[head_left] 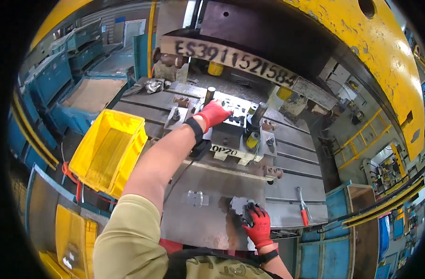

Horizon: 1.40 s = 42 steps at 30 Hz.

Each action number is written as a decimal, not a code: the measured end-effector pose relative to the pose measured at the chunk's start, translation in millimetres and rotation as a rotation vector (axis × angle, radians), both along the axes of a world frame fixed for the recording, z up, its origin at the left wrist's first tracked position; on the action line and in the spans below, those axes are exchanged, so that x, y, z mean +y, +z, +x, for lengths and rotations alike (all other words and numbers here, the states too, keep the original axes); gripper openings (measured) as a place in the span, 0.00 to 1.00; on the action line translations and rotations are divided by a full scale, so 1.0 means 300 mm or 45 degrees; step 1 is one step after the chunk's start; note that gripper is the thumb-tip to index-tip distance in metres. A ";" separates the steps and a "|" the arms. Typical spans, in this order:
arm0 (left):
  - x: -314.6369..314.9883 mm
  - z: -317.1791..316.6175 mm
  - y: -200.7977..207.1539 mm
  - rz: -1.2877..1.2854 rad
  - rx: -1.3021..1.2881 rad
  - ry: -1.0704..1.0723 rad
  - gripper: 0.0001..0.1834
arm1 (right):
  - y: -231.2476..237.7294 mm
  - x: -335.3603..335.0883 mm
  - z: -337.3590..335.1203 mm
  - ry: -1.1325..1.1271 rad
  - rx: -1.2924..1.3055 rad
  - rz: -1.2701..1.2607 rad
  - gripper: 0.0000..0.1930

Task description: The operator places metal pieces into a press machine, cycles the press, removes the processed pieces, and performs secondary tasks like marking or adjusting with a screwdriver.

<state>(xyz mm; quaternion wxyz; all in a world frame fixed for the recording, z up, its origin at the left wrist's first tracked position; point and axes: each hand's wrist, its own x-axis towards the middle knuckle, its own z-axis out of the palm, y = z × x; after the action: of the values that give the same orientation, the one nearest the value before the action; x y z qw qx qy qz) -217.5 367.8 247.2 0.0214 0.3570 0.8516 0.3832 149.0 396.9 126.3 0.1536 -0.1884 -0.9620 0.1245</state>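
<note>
- Nearest the camera, the right hand (257,225) in a red glove rests at the near edge of the press table (212,218), fingers closed on a small grey metal blank (238,204) that lies flat on the plate.
- Left hand (213,114), also red-gloved with a black wrist strap, is stretched far forward onto the die block (231,128) at the middle of the table; fingers are curled down over the die's top face. Whether it grips a part there cannot be told, since the glove hides what lies under it.
- Two upright guide posts (258,114) stand at the die's sides; the left hand sits between them, under the dark upper tool (249,42).
- A second small clear-looking piece (196,198) lies on the plate, left of the grey blank and apart from it.
- Red-handled tool (302,207) lies near the table's right edge, untouched.
- Yellow bin (110,151) stands off the table's left edge.
- Judgement: the step in hand appears to be tending the die, one hand at the nest while the other keeps the next blank ready.
- Judgement: the next move calls for clearing the left hand fully from between the posts, and for carrying the blank level to the nest so that it seats squarely.
</note>
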 end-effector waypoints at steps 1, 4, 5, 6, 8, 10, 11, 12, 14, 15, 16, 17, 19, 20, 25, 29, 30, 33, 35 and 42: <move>0.029 -0.006 0.003 -0.029 -0.034 0.006 0.31 | 0.005 -0.007 0.003 0.000 0.005 -0.008 0.30; 0.087 0.005 0.015 -0.096 -0.010 0.152 0.21 | -0.010 -0.014 0.015 -0.041 -0.001 -0.053 0.29; 0.109 0.014 0.027 -0.117 0.021 0.181 0.18 | -0.007 -0.014 0.018 -0.045 0.001 -0.052 0.28; 0.115 -0.005 0.022 -0.148 0.069 0.176 0.16 | -0.004 -0.022 0.018 -0.040 0.002 -0.058 0.28; 0.119 -0.050 0.014 -0.207 0.266 0.062 0.15 | 0.004 -0.039 0.019 -0.033 -0.001 -0.069 0.28; 0.130 -0.080 0.013 -0.278 0.432 -0.026 0.15 | 0.012 -0.042 0.020 -0.023 0.022 -0.093 0.28; 0.125 -0.094 0.007 -0.324 0.487 -0.034 0.16 | 0.013 -0.049 0.021 -0.022 0.028 -0.106 0.28; 0.123 -0.110 0.003 -0.367 0.541 -0.026 0.16 | 0.019 -0.052 0.018 -0.034 0.008 -0.096 0.28; 0.128 -0.131 -0.029 -0.400 0.571 0.023 0.17 | 0.021 -0.058 0.017 -0.046 -0.011 -0.088 0.29; 0.131 -0.128 -0.033 -0.419 0.589 0.040 0.17 | 0.019 -0.055 0.017 -0.048 -0.011 -0.087 0.28; 0.131 -0.126 -0.038 -0.439 0.609 0.057 0.16 | 0.015 -0.052 0.016 -0.050 -0.010 -0.087 0.28; 0.131 -0.127 -0.038 -0.471 0.597 0.062 0.15 | 0.011 -0.048 0.015 -0.050 -0.009 -0.086 0.28; 0.123 -0.097 -0.023 -0.123 0.321 0.239 0.13 | 0.004 -0.043 0.012 -0.045 0.001 -0.081 0.28; 0.117 -0.083 -0.012 0.079 0.205 0.322 0.13 | 0.005 -0.041 0.010 -0.040 0.006 -0.077 0.28; 0.010 -0.055 0.007 0.363 0.094 0.144 0.14 | 0.019 -0.036 0.003 -0.034 -0.028 -0.059 0.28; -0.206 0.069 -0.103 0.387 -0.256 -0.209 0.14 | 0.038 -0.004 -0.013 0.049 -0.038 -0.032 0.26; -0.280 0.113 -0.145 0.351 -0.277 -0.220 0.12 | 0.066 -0.005 -0.018 0.079 -0.061 -0.032 0.25; -0.473 0.262 -0.231 0.218 -0.314 -0.207 0.10 | 0.124 0.019 -0.040 0.158 -0.135 0.029 0.25; -0.554 0.346 -0.298 0.178 -0.385 -0.215 0.10 | 0.138 0.035 -0.047 0.180 -0.166 0.038 0.25; -0.601 0.506 -0.455 -0.204 0.203 0.238 0.25 | 0.178 0.036 -0.071 0.158 -0.153 0.313 0.22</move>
<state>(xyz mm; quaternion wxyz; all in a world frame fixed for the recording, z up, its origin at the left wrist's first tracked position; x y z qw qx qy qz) -65.8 187.6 110.7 -0.0536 0.3024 0.9080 0.2848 127.8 407.6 179.5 0.1097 -0.1154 -0.9872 0.0034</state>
